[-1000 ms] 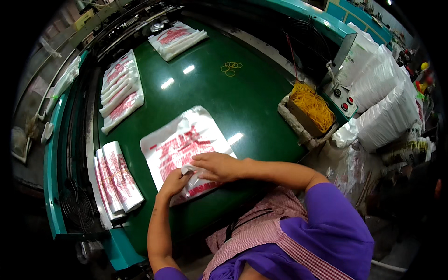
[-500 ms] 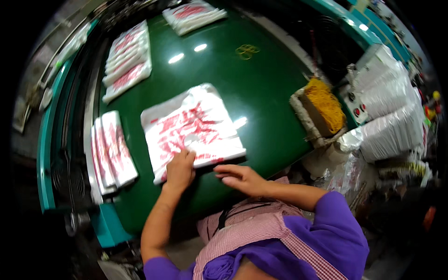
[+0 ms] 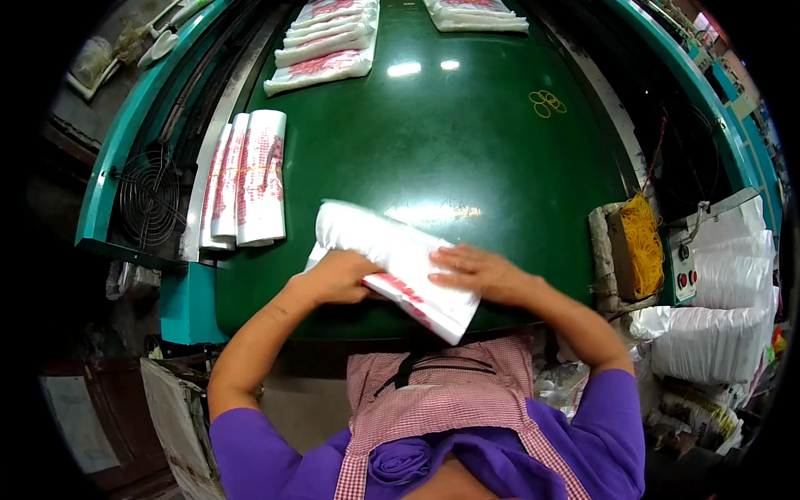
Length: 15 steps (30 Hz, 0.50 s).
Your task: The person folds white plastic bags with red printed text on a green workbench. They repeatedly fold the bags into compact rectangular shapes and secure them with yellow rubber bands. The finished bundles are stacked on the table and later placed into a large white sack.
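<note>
A stack of white plastic bags with red print (image 3: 382, 242) lies folded over on itself at the near edge of the green table, slanting down to the right. My left hand (image 3: 335, 277) is closed on its near left part, with the fingertips partly hidden by the plastic. My right hand (image 3: 482, 273) rests on the right part of the folded stack, fingers stretched out and a little blurred. To the left lie several rolled bundles of bags (image 3: 261, 179), a thin yellow band around them.
The green tabletop (image 3: 450, 150) carries flat bag stacks (image 3: 325, 62) at the far left and another stack (image 3: 477, 15) at the far middle. Loose yellow rubber bands (image 3: 547, 103) lie at right. A box of rubber bands (image 3: 640, 250) stands beside a control box with red buttons (image 3: 685, 279).
The bag stack has gone from spread flat to folded over. My right hand has come down onto it, and the left still grips it. The view has shifted.
</note>
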Each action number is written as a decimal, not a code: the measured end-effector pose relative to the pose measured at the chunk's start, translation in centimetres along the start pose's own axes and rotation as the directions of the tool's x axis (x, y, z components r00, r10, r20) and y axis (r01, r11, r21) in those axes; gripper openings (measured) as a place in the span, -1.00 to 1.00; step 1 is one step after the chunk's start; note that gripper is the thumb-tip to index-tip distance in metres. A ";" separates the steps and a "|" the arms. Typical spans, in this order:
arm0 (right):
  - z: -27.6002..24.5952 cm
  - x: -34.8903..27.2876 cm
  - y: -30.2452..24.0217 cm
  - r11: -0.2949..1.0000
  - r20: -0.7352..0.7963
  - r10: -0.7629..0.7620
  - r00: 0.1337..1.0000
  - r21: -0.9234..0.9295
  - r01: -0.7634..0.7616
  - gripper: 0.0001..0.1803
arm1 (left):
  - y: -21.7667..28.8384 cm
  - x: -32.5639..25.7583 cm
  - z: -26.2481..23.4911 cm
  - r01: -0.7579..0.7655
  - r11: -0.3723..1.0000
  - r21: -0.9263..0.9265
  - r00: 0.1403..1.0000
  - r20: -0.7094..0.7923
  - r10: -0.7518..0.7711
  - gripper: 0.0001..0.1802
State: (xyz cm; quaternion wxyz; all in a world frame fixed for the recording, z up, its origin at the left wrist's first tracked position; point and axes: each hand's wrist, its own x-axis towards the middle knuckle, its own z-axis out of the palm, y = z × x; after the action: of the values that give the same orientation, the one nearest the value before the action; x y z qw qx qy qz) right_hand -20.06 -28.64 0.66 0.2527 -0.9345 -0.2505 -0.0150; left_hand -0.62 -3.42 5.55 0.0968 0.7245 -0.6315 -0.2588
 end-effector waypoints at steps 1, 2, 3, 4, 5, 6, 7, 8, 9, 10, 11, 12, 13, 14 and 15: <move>-0.9 0.3 0.8 0.993 0.048 -0.011 0.999 -0.113 0.017 -0.44 | 1.2 0.2 -0.6 -0.112 0.969 0.219 0.986 -0.099 0.137 -0.71; -2.3 0.7 1.4 0.981 0.095 -0.010 0.995 -0.191 0.028 -0.38 | 1.8 0.7 -1.1 -0.150 0.924 0.351 0.963 -0.162 0.217 -0.70; -2.8 0.9 2.2 0.969 0.147 -0.006 0.989 -0.244 0.042 -0.35 | 2.3 1.3 -1.8 -0.173 0.861 0.478 0.929 -0.211 0.304 -0.68; -3.2 0.8 2.8 0.967 0.176 -0.008 0.984 -0.249 0.053 -0.34 | 3.7 2.2 -4.1 -0.210 0.860 0.465 0.903 -0.245 0.353 -0.70; -3.3 1.1 3.1 0.965 0.208 -0.028 0.978 -0.249 0.081 -0.33 | 3.8 2.8 -5.2 -0.198 0.903 0.382 0.926 -0.229 0.300 -0.70; -3.5 0.9 3.1 0.970 0.209 -0.030 0.978 -0.231 0.079 -0.37 | 2.9 3.8 -5.2 -0.197 0.886 0.419 0.936 -0.188 0.297 -0.70; -3.7 0.9 3.0 0.974 0.209 -0.042 0.977 -0.210 0.087 -0.41 | 1.8 4.3 -4.6 -0.187 0.870 0.457 0.948 -0.148 0.281 -0.70; -3.9 0.8 3.1 0.978 0.206 -0.042 0.978 -0.194 0.083 -0.45 | 1.3 4.9 -4.1 -0.062 0.953 0.296 0.990 0.139 0.022 -0.69; -4.2 0.6 2.8 0.998 0.189 0.058 0.980 0.006 -0.061 -0.47 | 1.1 4.4 -3.3 -0.019 0.967 0.254 0.992 0.125 -0.013 -0.69; -4.7 0.2 2.0 0.954 0.193 0.171 0.966 0.212 -0.211 -0.48 | 1.3 4.3 -2.7 0.004 0.977 0.213 0.993 0.113 -0.029 -0.68; -5.1 -0.1 0.6 0.843 0.215 0.272 0.938 0.417 -0.340 -0.46 | 1.6 3.8 -2.0 0.032 0.984 0.174 0.992 0.113 -0.052 -0.68; -7.1 1.3 -2.9 0.757 0.298 0.431 0.852 0.395 -0.521 -0.28 | 2.5 3.0 -1.0 0.071 0.977 0.203 0.993 0.078 -0.088 -0.64; -5.9 0.8 -3.8 0.871 0.220 0.403 0.888 0.205 -0.446 -0.25 | 3.5 2.7 0.0 0.066 0.972 0.227 0.996 0.048 -0.079 -0.63; -4.3 0.4 -5.3 0.936 0.116 0.351 0.929 -0.011 -0.353 -0.27 | 4.8 2.1 0.3 0.042 0.971 0.236 0.997 0.051 -0.055 -0.62; -3.1 0.1 -6.2 0.934 0.028 0.278 0.960 -0.240 -0.263 -0.29 | 5.6 1.8 0.5 0.016 0.969 0.246 0.998 0.054 -0.030 -0.62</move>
State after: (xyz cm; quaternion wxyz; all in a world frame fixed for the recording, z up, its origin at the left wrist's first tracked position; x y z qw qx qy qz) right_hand -22.63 -25.42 6.24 0.1325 -0.9832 -0.1237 0.0193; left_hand -5.65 -6.07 7.28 -0.0148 0.7303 -0.6529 -0.2005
